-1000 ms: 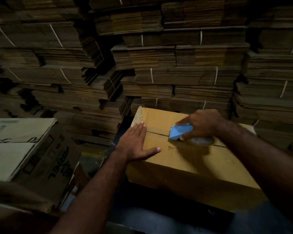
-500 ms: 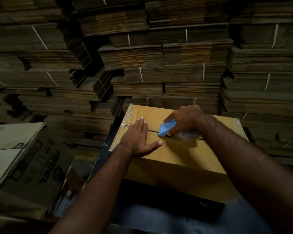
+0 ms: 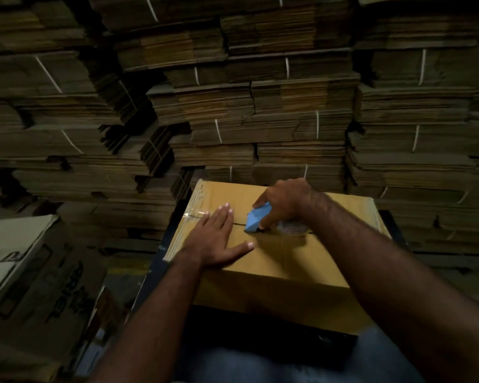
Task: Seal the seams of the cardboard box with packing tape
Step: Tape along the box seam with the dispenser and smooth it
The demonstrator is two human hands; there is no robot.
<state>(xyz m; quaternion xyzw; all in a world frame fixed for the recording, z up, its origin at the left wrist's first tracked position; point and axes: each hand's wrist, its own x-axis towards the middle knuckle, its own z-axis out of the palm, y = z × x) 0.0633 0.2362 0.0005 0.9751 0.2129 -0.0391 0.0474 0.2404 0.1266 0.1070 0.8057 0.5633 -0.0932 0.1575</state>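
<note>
A yellow-brown cardboard box [image 3: 282, 261] sits closed in front of me, its top seam running left to right. My left hand [image 3: 215, 236] lies flat on the top near the left end, fingers spread over the seam. My right hand [image 3: 284, 201] grips a blue tape dispenser [image 3: 256, 218] holding a roll of clear tape [image 3: 292, 229], pressed onto the seam at the middle of the box. Shiny clear tape covers the left edge of the box [image 3: 195, 214]. The seam to the right of the dispenser is hidden by my right forearm.
Tall stacks of flattened, strapped cardboard [image 3: 260, 106] wall in the back and both sides. A printed carton [image 3: 39, 272] stands at the left. The box rests on a dark surface [image 3: 260, 346] close to my body.
The camera has shifted, so the box sits a little further right in view. My right hand has slid the dispenser a little leftward along the seam toward my left hand, which stays flat.
</note>
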